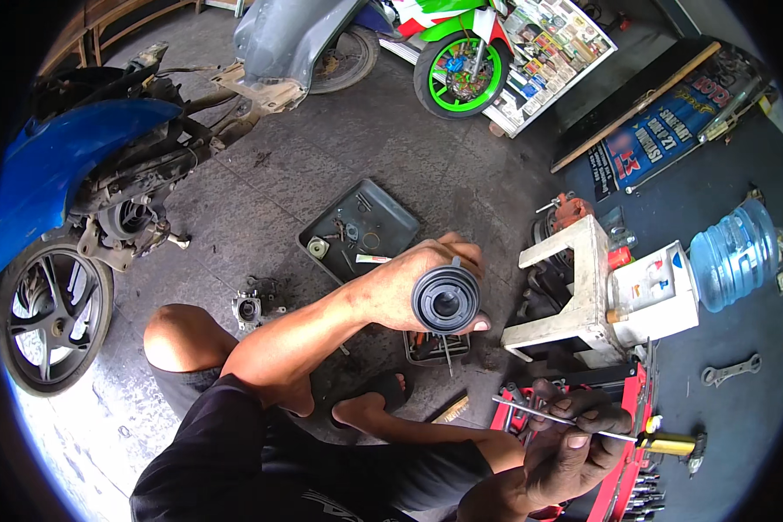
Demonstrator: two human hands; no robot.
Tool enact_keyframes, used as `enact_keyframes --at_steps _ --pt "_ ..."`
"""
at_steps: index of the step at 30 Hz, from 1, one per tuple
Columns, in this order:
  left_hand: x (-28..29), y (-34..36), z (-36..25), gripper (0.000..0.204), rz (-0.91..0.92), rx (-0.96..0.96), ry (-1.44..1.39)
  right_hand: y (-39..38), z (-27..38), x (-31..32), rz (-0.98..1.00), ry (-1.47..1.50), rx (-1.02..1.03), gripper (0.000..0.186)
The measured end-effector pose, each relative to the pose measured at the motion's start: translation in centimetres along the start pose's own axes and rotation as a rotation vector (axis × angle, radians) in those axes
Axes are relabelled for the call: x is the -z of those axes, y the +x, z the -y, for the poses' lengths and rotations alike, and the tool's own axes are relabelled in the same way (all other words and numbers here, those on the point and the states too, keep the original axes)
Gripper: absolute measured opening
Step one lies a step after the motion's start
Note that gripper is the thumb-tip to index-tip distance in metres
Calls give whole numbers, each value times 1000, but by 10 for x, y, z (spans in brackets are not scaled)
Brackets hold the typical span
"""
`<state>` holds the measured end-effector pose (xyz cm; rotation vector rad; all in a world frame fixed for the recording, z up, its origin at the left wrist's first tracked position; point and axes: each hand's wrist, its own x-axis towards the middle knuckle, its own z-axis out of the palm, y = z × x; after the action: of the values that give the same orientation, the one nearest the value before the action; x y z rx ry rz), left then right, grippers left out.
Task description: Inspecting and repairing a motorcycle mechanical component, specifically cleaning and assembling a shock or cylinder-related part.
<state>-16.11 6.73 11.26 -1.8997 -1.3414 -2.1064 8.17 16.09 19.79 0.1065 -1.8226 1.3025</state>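
Note:
My left hand (409, 278) is closed round a black ringed cylindrical part (445, 300), its round opening facing up. What the part belongs to does not show. My right hand (578, 435), with darkened fingers, grips a thin metal rod (531, 407) that points left. At its right end the rod meets a yellow handle (665, 445); whether they are one tool I cannot tell. Below my left hand, a small tray of tools (426, 358) is partly hidden. A grey metal engine part (249, 306) lies on the floor beside my left knee.
A black tray (391, 213) with small parts rests ahead. The blue motorcycle (83, 157) stands left, and a green-rimmed wheel (461, 74) is farther off. To the right are a white stool (565, 291), a red tool chest (639, 391), a water bottle (732, 255) and a wrench (731, 371).

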Motion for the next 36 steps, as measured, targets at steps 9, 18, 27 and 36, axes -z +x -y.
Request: enact_keyframes --at_steps 9,18,27,36 --pt "-1 1 -2 34 13 -93 -100 -1 8 -42 -5 -254 190 21" --pt "-4 2 -8 33 -13 -104 -5 22 10 -45 314 -584 343 13" --pt "-2 -3 -4 23 -13 -112 60 33 -23 -61 379 -625 361 7" --pt "-8 -4 -4 24 24 -51 181 36 -35 -56 418 -701 396 16"
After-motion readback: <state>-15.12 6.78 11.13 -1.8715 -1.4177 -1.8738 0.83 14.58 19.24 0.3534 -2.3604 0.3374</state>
